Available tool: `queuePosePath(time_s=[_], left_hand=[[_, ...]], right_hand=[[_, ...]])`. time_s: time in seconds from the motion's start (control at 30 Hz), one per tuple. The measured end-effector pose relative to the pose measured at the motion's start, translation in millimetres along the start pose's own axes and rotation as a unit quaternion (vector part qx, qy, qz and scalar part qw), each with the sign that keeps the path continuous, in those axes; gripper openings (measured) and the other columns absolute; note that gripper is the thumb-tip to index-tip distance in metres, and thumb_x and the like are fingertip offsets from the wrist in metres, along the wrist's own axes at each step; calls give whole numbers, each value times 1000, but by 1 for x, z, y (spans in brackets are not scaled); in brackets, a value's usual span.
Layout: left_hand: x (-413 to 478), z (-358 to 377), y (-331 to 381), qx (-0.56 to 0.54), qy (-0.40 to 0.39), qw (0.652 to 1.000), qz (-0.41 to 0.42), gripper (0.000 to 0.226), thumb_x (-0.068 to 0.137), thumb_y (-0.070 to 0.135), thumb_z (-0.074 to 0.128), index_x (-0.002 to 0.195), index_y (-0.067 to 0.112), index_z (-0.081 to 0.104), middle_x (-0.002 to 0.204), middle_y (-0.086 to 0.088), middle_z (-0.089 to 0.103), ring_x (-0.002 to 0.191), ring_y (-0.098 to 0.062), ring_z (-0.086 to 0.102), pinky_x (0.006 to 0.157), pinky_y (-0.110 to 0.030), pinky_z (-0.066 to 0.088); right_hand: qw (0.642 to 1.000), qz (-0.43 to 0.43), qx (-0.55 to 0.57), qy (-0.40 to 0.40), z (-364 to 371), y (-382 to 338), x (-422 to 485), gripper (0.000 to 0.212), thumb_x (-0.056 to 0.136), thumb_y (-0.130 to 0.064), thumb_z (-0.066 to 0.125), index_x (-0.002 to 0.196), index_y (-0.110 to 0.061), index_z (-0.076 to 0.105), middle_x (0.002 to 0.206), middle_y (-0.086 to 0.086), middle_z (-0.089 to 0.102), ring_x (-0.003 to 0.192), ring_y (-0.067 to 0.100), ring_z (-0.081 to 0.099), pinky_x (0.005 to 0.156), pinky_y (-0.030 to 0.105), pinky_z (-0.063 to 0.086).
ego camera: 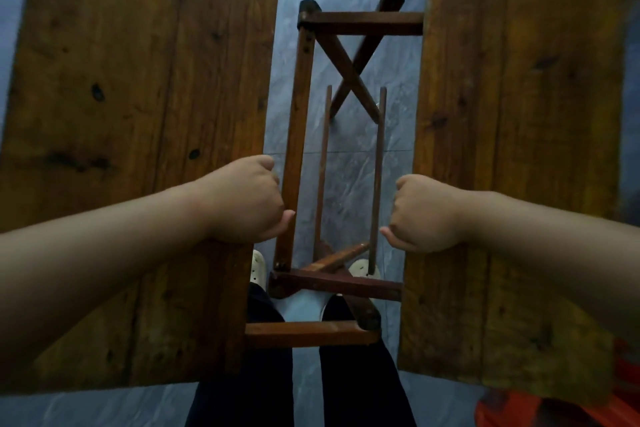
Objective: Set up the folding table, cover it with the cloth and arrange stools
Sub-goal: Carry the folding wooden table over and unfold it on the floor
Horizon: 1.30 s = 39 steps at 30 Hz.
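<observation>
we are looking straight down on the folding table, its 2 leaves apart with a wide gap between them. our left hand (242,199) is curled over the inner edge of the left leaf (138,114), fingers pressed together and wrapped under where we cannot see the tips. our right hand (427,213) grips the inner edge of the right leaf (512,149) the same way. the crossed leg frame (349,80) and 2 thin rods (379,177) show through the gap, above the grey floor (346,135).

the likely trouble, as we judge it: if the leaves close together, our knuckles sit right in the pinch line. the frame could also bind if one side moves ahead of the other, and our feet (258,269) stand just under the near crossbar.

no containers are in view, so nothing to report inside any. something orange (554,409) lies at the lower right; we cannot tell whether it is the cloth. no stools show.
</observation>
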<state>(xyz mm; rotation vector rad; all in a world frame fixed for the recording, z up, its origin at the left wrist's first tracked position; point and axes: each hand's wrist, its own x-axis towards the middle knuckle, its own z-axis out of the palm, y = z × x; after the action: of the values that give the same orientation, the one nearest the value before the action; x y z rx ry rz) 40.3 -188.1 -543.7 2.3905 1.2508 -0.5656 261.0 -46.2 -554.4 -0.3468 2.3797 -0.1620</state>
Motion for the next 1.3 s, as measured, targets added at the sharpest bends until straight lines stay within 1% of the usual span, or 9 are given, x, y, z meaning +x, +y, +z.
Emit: queuePosePath(time_s=[0.1, 0.23, 0.4, 0.63, 0.77, 0.93, 1.1, 1.2, 1.3], left_hand=[[8, 1, 3, -18, 4, 1000, -5, 55, 98, 44, 16, 64, 23, 53, 66, 7, 54, 64, -9, 48, 86, -30, 34], [20, 3, 5, -21, 27, 999, -4, 55, 98, 42, 17, 62, 22, 52, 61, 7, 48, 64, -11, 46, 83, -31, 31], [35, 4, 7, -37, 18, 999, -5, 53, 98, 41, 18, 60, 21, 50, 60, 7, 45, 66, -11, 47, 82, -30, 28], [57, -4, 13, -63, 40, 997, 9, 53, 98, 42, 20, 60, 22, 50, 63, 6, 51, 66, -10, 49, 82, -31, 31], [74, -11, 19, -58, 60, 996, 11, 52, 98, 41, 21, 56, 22, 43, 56, 7, 44, 61, -11, 45, 74, -30, 26], [103, -13, 28, -48, 65, 996, 29, 55, 99, 40, 21, 62, 20, 55, 60, 4, 53, 63, -12, 49, 79, -32, 31], [128, -7, 36, -54, 61, 996, 40, 54, 99, 40, 21, 66, 21, 60, 62, 6, 53, 65, -11, 49, 75, -30, 22], [141, -1, 39, -47, 47, 997, 43, 55, 99, 40, 21, 66, 21, 61, 63, 6, 55, 66, -11, 51, 80, -30, 28], [153, 2, 43, -38, 44, 997, 52, 55, 99, 40, 21, 64, 21, 59, 64, 5, 58, 66, -12, 53, 83, -32, 31]], right_hand=[[1000, 2, 0, 1, 8, 1, 5, 57, 99, -43, 17, 58, -22, 50, 52, -6, 45, 47, 12, 38, 65, 31, 30], [1000, 3, -10, 5, 15, 5, 9, 59, 100, -42, 16, 62, -20, 56, 54, -4, 48, 48, 13, 39, 64, 31, 20], [1000, 6, 4, -18, 21, 11, 3, 57, 100, -43, 16, 59, -21, 51, 51, -5, 44, 47, 12, 37, 66, 32, 29], [1000, 2, 24, -16, 27, 18, -18, 57, 100, -42, 17, 58, -20, 50, 53, -4, 48, 48, 12, 40, 61, 29, 15], [1000, 3, 25, -7, 28, 22, -24, 58, 100, -41, 17, 59, -20, 51, 52, -5, 45, 47, 13, 37, 61, 30, 17], [1000, 8, 17, 10, 41, 24, -22, 59, 100, -41, 18, 61, -19, 56, 50, -6, 44, 45, 12, 34, 61, 31, 19], [999, 14, 35, 17, 58, 25, -23, 59, 100, -41, 18, 63, -20, 58, 53, -5, 49, 46, 11, 37, 60, 31, 19], [998, 15, 44, 32, 73, 25, -27, 59, 100, -40, 18, 60, -19, 56, 53, -6, 50, 45, 12, 38, 61, 31, 23], [998, 16, 58, 36, 87, 26, -31, 59, 100, -39, 18, 60, -19, 56, 54, -5, 50, 45, 11, 37, 63, 30, 18]])
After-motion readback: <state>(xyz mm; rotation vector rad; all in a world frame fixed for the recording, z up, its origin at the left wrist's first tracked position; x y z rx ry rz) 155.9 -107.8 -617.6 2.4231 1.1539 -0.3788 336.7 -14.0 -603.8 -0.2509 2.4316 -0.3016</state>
